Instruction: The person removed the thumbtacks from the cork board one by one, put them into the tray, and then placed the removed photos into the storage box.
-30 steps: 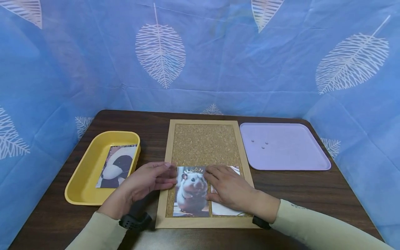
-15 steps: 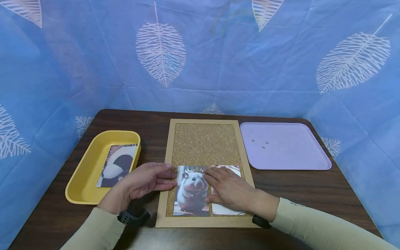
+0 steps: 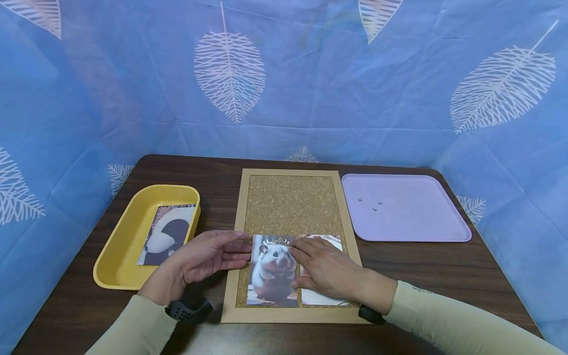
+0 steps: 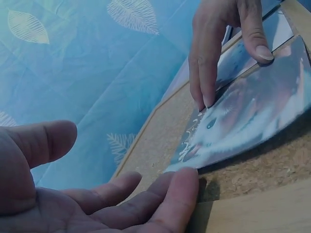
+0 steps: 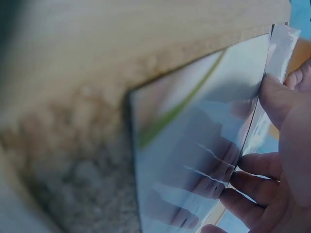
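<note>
A glossy photo of a white hamster in a crown lies at the lower left of a wood-framed corkboard. Beside it, a second photo is largely hidden under my right hand. That hand's thumb and fingertips rest at the hamster photo's right edge. My left hand lies over the board's left frame, its fingers extended with the tips right at the photo's left edge. In the left wrist view, the hamster photo bows, its near edge raised over the cork.
To the left, a yellow tray holds another photo of a plush-like figure. At the right stands a flat purple tray with a few tiny pieces. A leaf-patterned blue cloth hangs behind the dark wooden table.
</note>
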`<state>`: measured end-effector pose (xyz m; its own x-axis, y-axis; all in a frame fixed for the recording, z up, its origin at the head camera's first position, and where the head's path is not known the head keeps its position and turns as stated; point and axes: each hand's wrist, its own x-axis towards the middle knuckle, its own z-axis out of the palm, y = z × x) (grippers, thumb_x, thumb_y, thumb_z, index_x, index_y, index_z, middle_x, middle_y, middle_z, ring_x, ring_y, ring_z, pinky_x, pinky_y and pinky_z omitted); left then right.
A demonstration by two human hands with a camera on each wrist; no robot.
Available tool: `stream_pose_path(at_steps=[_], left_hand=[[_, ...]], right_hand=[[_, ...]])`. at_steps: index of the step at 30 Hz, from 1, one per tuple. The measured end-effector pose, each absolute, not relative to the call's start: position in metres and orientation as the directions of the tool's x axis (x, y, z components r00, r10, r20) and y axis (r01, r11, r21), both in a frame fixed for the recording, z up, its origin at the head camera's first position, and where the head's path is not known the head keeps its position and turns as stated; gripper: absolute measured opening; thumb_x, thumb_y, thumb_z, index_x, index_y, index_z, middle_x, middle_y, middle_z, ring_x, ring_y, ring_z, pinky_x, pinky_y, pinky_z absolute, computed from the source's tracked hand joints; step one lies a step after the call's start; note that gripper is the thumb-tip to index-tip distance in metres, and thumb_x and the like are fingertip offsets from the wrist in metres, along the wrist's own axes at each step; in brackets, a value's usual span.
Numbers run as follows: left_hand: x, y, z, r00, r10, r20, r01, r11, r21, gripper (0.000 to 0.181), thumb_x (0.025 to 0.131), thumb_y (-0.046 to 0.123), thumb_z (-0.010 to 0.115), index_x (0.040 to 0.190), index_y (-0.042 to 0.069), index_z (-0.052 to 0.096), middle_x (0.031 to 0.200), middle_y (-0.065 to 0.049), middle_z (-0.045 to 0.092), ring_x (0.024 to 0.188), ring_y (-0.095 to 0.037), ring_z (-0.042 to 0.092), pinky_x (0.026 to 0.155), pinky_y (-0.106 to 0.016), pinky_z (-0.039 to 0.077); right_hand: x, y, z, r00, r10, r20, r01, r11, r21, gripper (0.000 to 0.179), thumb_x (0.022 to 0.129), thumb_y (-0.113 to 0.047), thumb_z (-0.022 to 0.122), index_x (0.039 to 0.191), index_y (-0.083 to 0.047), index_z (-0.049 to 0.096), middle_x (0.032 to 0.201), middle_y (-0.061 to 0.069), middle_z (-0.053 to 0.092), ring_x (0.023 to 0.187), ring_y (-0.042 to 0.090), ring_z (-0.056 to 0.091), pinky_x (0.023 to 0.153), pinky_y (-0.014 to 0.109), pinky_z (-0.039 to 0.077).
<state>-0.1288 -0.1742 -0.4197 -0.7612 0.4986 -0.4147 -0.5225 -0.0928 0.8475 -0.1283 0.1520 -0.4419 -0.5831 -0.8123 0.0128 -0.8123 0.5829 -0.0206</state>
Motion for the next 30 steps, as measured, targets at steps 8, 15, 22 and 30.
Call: stream_pose_path(at_steps=[8,15,22,30], left_hand=[[-0.127,-0.167,-0.424,-0.766,0.485,-0.422,-0.545,-0.142,0.826,0.064,0.113,0.034,0.049,0.16,-0.004,0.03,0.156,-0.029,0.039,0.118,-0.028,0.071,0.106,-0.042,0.057],[-0.125,-0.153,-0.434,-0.799,0.42,-0.429,-0.515,-0.112,0.85,0.057,0.112,0.024,0.053,0.156,0.0,0.027,0.136,-0.024,0.059,0.101,-0.022,0.075,0.091,-0.038,0.064],[-0.126,-0.143,-0.436,-0.814,0.436,-0.384,-0.427,-0.001,0.904,0.057,0.103,-0.004,0.06,0.154,0.006,0.036,0.129,-0.021,0.057,0.098,-0.021,0.071,0.078,-0.033,0.065],[-0.133,-0.144,-0.44,-0.77,0.479,-0.422,-0.453,0.056,0.89,0.037,0.106,0.001,0.057,0.142,-0.006,0.053,0.111,-0.013,0.07,0.085,-0.015,0.074,0.072,-0.029,0.065]], right_hand=[[-0.128,0.152,-0.443,-0.583,-0.812,0.014,-0.812,0.583,-0.021,0.077,0.102,-0.06,0.059,0.152,-0.002,0.054,0.158,0.016,0.053,0.147,0.034,0.05,0.121,0.051,0.041],[-0.128,0.152,-0.444,-0.586,-0.81,0.016,-0.81,0.586,-0.017,0.077,0.102,-0.06,0.058,0.153,-0.002,0.053,0.158,0.016,0.053,0.147,0.034,0.05,0.121,0.051,0.041],[-0.127,0.152,-0.442,-0.598,-0.801,-0.003,-0.801,0.598,-0.016,0.078,0.102,-0.061,0.058,0.154,-0.002,0.053,0.16,0.016,0.051,0.148,0.035,0.048,0.122,0.052,0.04],[-0.127,0.152,-0.442,-0.596,-0.803,-0.002,-0.803,0.595,-0.025,0.079,0.102,-0.061,0.058,0.154,-0.003,0.052,0.16,0.015,0.051,0.149,0.034,0.047,0.122,0.052,0.04]])
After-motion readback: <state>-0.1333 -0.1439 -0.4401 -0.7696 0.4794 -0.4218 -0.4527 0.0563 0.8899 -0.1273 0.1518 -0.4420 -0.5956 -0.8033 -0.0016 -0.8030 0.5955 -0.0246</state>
